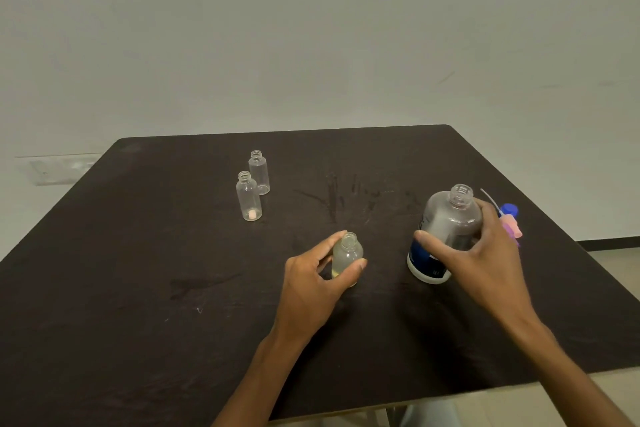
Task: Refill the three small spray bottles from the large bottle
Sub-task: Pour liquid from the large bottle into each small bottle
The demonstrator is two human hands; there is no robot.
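Note:
My left hand (313,282) grips a small clear bottle (347,255) standing uncapped on the dark table (138,288); pale yellowish liquid shows in its lower part. To its right, my right hand (485,253) wraps around the large bottle (450,218), which stands upright with an open neck, a blue label and a white base. Two more small clear bottles stand uncapped at the back left: the nearer one (248,197) has a small pink piece at its bottom, the farther one (259,172) looks empty.
A pink spray head with a thin tube (512,227) and a blue cap (509,209) lie just behind my right hand. The table's right edge runs diagonally close to them. A pale wall stands behind the table.

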